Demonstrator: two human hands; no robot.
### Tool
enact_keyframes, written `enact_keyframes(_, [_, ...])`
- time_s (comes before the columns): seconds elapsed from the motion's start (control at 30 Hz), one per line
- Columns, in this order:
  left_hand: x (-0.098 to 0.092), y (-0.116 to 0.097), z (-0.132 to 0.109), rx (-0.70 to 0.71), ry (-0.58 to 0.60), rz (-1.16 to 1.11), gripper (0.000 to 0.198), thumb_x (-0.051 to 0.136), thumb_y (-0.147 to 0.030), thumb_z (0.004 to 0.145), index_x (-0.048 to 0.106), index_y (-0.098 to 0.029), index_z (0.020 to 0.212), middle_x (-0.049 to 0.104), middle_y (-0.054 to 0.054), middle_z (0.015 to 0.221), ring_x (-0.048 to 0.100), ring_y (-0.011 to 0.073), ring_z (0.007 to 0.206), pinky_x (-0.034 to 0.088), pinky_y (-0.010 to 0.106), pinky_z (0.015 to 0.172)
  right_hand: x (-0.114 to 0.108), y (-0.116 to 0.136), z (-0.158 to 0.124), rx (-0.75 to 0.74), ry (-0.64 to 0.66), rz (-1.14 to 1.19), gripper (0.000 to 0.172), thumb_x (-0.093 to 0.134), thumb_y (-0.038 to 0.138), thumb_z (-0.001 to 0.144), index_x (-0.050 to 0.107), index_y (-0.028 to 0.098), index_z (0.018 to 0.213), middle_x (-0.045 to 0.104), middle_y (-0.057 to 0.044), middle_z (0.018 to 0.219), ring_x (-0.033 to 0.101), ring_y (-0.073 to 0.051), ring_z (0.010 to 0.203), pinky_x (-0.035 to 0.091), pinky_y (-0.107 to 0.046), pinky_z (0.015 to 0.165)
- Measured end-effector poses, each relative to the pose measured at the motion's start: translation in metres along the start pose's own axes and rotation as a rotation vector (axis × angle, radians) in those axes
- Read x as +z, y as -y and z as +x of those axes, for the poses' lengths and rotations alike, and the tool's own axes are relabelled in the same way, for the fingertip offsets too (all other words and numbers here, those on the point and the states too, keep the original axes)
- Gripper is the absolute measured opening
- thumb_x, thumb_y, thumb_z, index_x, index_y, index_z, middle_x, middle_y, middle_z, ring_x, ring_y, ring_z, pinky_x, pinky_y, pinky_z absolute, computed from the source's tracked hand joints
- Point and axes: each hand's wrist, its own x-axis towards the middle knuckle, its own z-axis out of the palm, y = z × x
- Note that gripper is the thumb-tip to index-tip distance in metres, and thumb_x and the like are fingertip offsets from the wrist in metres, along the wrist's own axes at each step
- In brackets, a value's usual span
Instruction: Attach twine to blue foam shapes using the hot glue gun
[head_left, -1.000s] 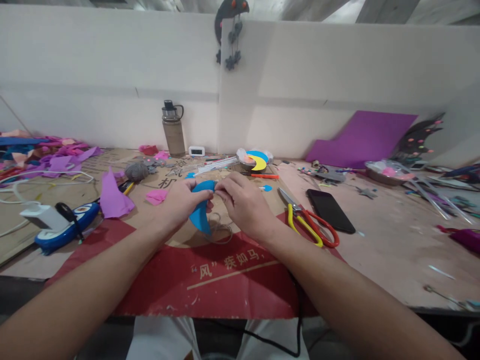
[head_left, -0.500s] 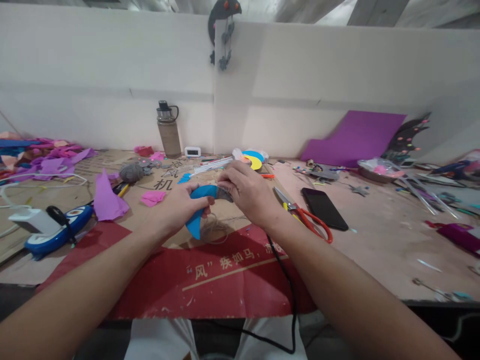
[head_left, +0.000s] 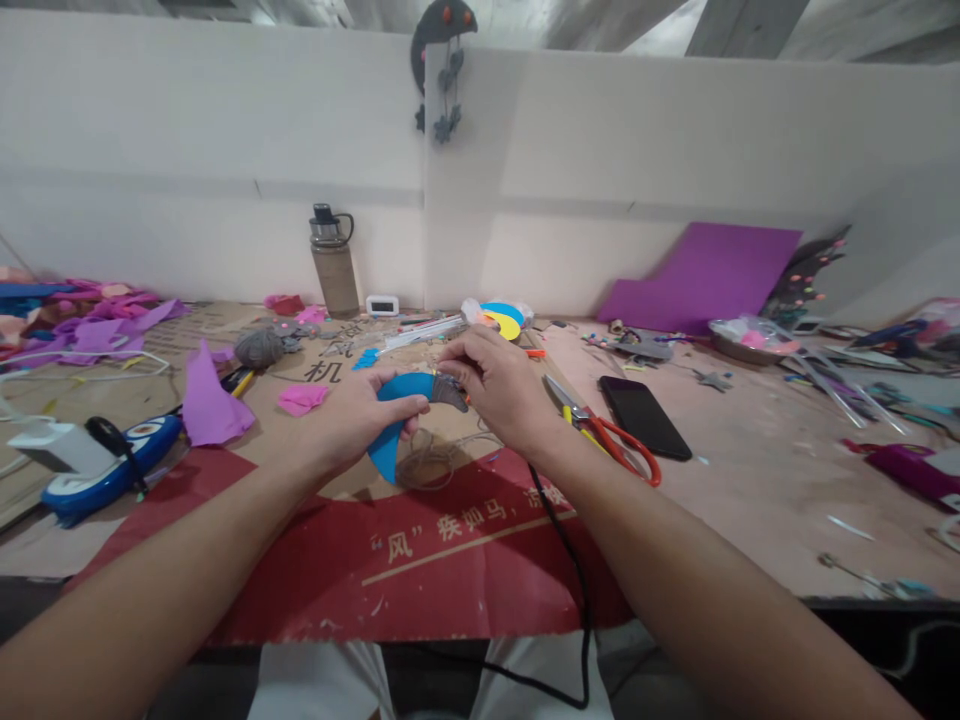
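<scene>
The left hand [head_left: 358, 415] pinches the blue moon [head_left: 387, 446] over the table [head_left: 735, 500], likely to keep it still. The right hand [head_left: 499, 385] curls at its grey tip [head_left: 448, 391]; I can't tell if it pinches yarn.

White partition panels stretch to both sides of a grey crescent ornament [head_left: 433, 22], the left panel [head_left: 187, 120] meeting the right panel [head_left: 600, 130] at an upright seam directly beneath it. Lower than the ornament, a faint grey band of shading crosses both panels. Above and to its right, a broad grey beam [head_left: 746, 28] slants beside a bright patch of light. Well below it spreads a table [head_left: 757, 490], pinkish to its lower right, with darkness under the front edge.
</scene>
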Motion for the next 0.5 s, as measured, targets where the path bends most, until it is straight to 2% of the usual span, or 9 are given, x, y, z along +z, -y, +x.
enact_keyframes(0.2, [-0.0001, -0.0034, -0.0023, 0.009, 0.019, 0.010, 0.028, 0.072, -0.040, 0.070, 0.060, -0.017, 0.081, 0.062, -0.001, 0.059, 0.057, 0.0127, 0.053, 0.044, 0.024, 0.052, 0.0012, -0.0008, -0.0008, 0.027, -0.010, 0.018, 0.011, 0.058, 0.015, 0.086, 0.058, 0.019, 0.076, 0.059, -0.002, 0.081, 0.053, -0.014, 0.079, 0.041, -0.028, 0.073])
enact_keyframes(0.4, [-0.0014, -0.0039, -0.0023, 0.016, 0.043, -0.031, 0.026, 0.072, -0.038, 0.071, 0.060, -0.017, 0.080, 0.062, -0.002, 0.060, 0.055, 0.0115, 0.053, 0.042, 0.023, 0.051, 0.0026, -0.0020, -0.0013, 0.204, 0.028, 0.173, 0.009, 0.057, 0.022, 0.086, 0.057, 0.020, 0.077, 0.058, 0.000, 0.074, 0.052, -0.014, 0.073, 0.041, -0.029, 0.068])
enact_keyframes(0.5, [-0.0024, -0.0030, -0.0021, 0.031, 0.054, -0.064, 0.027, 0.073, -0.038, 0.070, 0.060, -0.017, 0.080, 0.061, -0.002, 0.060, 0.054, 0.0109, 0.053, 0.041, 0.022, 0.051, 0.0036, -0.0049, -0.0017, 0.235, 0.038, 0.260, 0.010, 0.055, 0.025, 0.087, 0.057, 0.020, 0.078, 0.057, 0.000, 0.073, 0.051, -0.013, 0.070, 0.041, -0.029, 0.065])
